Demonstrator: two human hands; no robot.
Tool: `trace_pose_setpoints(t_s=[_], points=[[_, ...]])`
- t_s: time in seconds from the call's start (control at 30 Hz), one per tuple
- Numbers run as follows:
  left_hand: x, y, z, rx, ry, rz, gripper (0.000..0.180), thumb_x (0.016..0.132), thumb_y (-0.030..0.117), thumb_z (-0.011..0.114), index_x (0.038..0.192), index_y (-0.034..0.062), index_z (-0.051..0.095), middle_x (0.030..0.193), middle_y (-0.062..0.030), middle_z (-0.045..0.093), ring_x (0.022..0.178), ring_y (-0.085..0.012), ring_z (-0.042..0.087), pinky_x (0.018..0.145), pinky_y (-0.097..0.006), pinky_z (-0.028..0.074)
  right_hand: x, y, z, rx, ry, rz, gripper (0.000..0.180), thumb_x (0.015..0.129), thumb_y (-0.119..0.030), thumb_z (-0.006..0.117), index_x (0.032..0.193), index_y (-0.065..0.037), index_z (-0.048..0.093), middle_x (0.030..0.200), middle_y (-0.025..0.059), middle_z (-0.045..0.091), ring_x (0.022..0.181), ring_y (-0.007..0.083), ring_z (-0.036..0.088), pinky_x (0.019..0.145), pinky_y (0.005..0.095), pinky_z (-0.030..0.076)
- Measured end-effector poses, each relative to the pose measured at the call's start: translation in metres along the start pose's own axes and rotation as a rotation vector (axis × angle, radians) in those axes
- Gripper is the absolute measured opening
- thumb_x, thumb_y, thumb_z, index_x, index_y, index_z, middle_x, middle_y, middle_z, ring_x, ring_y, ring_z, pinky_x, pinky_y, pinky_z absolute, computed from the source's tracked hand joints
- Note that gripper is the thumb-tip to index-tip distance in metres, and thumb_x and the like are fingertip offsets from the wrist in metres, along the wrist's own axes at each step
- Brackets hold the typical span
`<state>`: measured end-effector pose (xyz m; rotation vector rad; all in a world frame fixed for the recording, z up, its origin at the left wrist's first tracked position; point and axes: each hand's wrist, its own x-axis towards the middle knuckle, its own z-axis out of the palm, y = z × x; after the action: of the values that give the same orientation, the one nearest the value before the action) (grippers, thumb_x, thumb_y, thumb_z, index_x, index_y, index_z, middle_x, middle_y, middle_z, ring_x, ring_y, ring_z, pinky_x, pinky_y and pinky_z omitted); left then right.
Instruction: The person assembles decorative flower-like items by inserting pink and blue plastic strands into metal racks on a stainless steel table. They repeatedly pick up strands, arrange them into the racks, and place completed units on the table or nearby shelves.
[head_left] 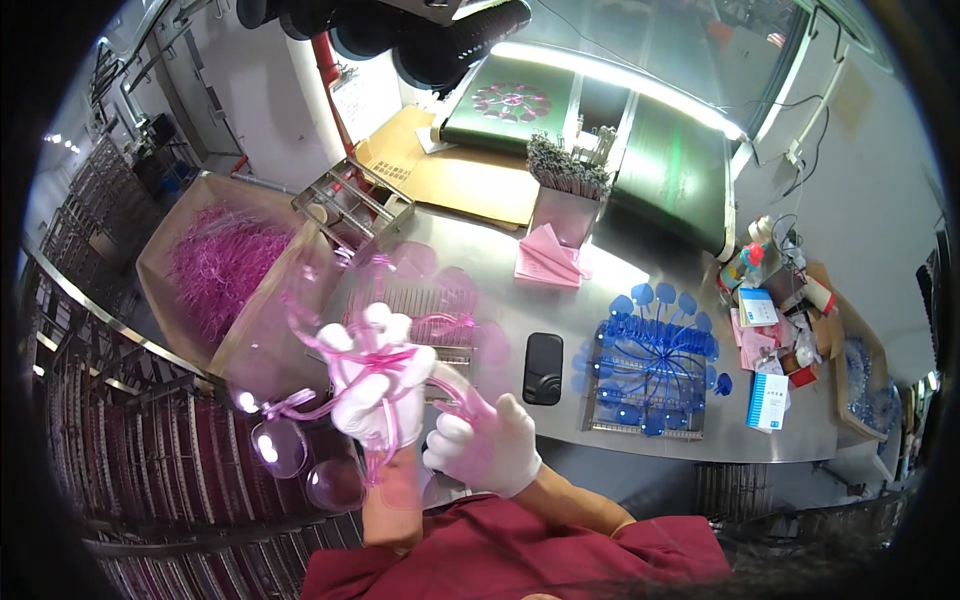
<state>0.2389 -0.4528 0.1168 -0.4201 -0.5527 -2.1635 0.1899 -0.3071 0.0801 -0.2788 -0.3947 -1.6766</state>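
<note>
My left hand (378,385), in a white glove, is closed around the middle of a clear pink moulded plastic sprue. Thin arms spread from the sprue's hub, and round transparent lenses (278,447) show at its near left. At its right side, my white-gloved right hand (490,445) has its fingers curled on one of the sprue's pink arms. Behind the hands, a wire rack (405,300) stands on the metal table, with pale pink round lenses around it. To the right, a blue sprue with round lenses (655,350) rests on another wire rack.
A box of pink plastic scrap (225,270) stands at left. A black phone (543,368), folded pink paper (548,257) and a metal bin of wire pieces (567,205) are on the table. Behind are green conveyor belts (672,170). Booklets (768,400) lie at right.
</note>
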Motion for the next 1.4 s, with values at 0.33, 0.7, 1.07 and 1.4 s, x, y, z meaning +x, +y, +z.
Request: trace_pose_setpoints(t_s=[0.33,0.7,1.07,1.4], points=[[-0.052,0.019,0.039,-0.231,0.052,-0.216,0.047,0.074,-0.011,0.06,0.113,0.0158,0.057,0.108,-0.0071,0.041,0.102,-0.0217,0.043,0.065,-0.031,0.055,-0.058,-0.066,0.054,-1.46,0.563,-0.235,0.032,0.096,-0.029,0.079,0.106,0.0,0.067,0.094,0.0113,0.075,0.082,0.0181,0.072,0.071,0.0347,0.058],[-0.072,0.02,0.019,-0.361,-0.178,-0.552,0.032,0.085,-0.006,0.061,0.108,0.0123,0.051,0.111,-0.0133,0.046,0.097,-0.0259,0.046,0.063,-0.032,0.049,-0.09,-0.103,0.098,-2.377,-0.033,-0.178,0.026,0.085,-0.014,0.09,0.087,-0.006,0.066,0.082,0.0101,0.073,0.075,0.0249,0.073,0.071,0.0335,0.058],[-0.082,0.033,-0.052,-0.522,-0.128,-1.266,0.031,0.086,0.025,0.077,0.097,0.0036,0.058,0.092,-0.0127,0.051,0.073,-0.021,0.045,0.053,-0.032,0.036,-0.016,-0.08,0.142,-2.611,-0.579,0.785,0.033,0.081,-0.011,0.08,0.113,-0.011,0.071,0.097,0.0142,0.071,0.09,0.0372,0.07,0.074,0.0429,0.058],[-0.024,0.082,-0.081,0.248,-0.671,-1.322,0.024,0.108,0.024,0.052,0.112,0.0034,0.064,0.103,-0.0108,0.061,0.095,-0.0209,0.06,0.079,-0.031,0.051,0.1,-0.068,0.15,-1.656,0.069,0.938,0.047,0.084,-0.015,0.09,0.126,-0.002,0.072,0.107,0.0084,0.08,0.089,0.0157,0.073,0.08,0.0341,0.06]])
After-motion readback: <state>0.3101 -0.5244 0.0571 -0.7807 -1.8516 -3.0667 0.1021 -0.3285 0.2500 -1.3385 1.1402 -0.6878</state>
